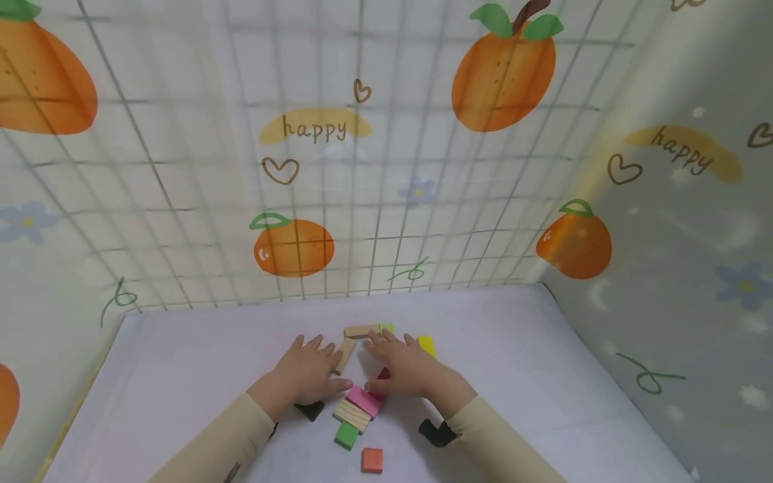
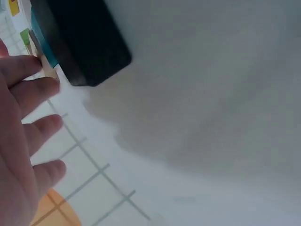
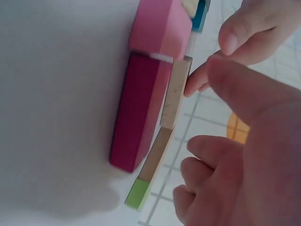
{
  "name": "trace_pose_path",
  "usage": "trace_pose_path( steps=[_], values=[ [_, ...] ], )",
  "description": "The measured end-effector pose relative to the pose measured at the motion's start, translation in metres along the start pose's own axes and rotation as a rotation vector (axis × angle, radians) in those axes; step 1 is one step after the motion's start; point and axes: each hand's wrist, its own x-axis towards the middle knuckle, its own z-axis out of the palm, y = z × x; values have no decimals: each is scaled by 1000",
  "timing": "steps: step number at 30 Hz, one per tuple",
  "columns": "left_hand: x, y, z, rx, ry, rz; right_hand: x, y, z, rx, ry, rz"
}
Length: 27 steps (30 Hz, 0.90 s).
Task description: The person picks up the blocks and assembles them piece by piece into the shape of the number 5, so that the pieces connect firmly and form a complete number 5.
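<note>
My left hand [image 1: 304,372] hovers or rests with spread fingers beside a plain wooden plank [image 1: 345,355] and a dark block [image 1: 311,410]; contact cannot be told. My right hand [image 1: 404,365] has its fingers extended over a magenta block [image 1: 383,376] and close to another wooden plank [image 1: 360,331], which has a light green block [image 1: 388,328] at its end. A pink block [image 1: 364,401] lies below the two thumbs, against a striped wooden block [image 1: 352,414]. In the right wrist view the thumbs come close together, and neither hand grips anything. Up close in the left wrist view is the dark block [image 2: 89,37].
A yellow block [image 1: 426,345] lies to the right of the right hand. Nearer the body are a green block [image 1: 347,435] and a red-orange block [image 1: 372,460]. A dark object [image 1: 436,433] sits beside the right sleeve. Patterned curtains [image 1: 417,161] surround the white surface [image 1: 199,362].
</note>
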Motion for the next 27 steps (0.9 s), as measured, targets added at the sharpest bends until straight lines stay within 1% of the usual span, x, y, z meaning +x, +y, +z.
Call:
trace_pose_path(
  steps=[3, 7, 9, 12, 15, 18, 22, 24, 27],
  values=[
    [-9, 0, 3, 23, 15, -46, -1, -5, 5, 0, -26, 4],
    [-20, -3, 2, 45, 40, -122, -3, -8, 11, -4, -45, 6],
    [-24, -9, 4, 57, 58, -158, -6, -8, 13, 1, -51, 8],
    [-32, -22, 6, 73, 70, -200, -10, -11, 15, 3, -64, 11],
    [-41, -32, 6, 86, 53, -239, -15, -13, 15, -5, -74, -6],
    [-50, -33, 5, 67, 32, -244, -22, -16, 12, -10, -82, -64],
    [-62, -29, 3, 46, 17, -229, -30, -16, 11, -39, -100, -189],
    [-69, -27, 2, 65, 32, -226, -31, -16, 12, -65, -96, -238],
    [-78, -23, 0, 110, 64, -221, -29, -18, 15, -90, -81, -250]
  ],
)
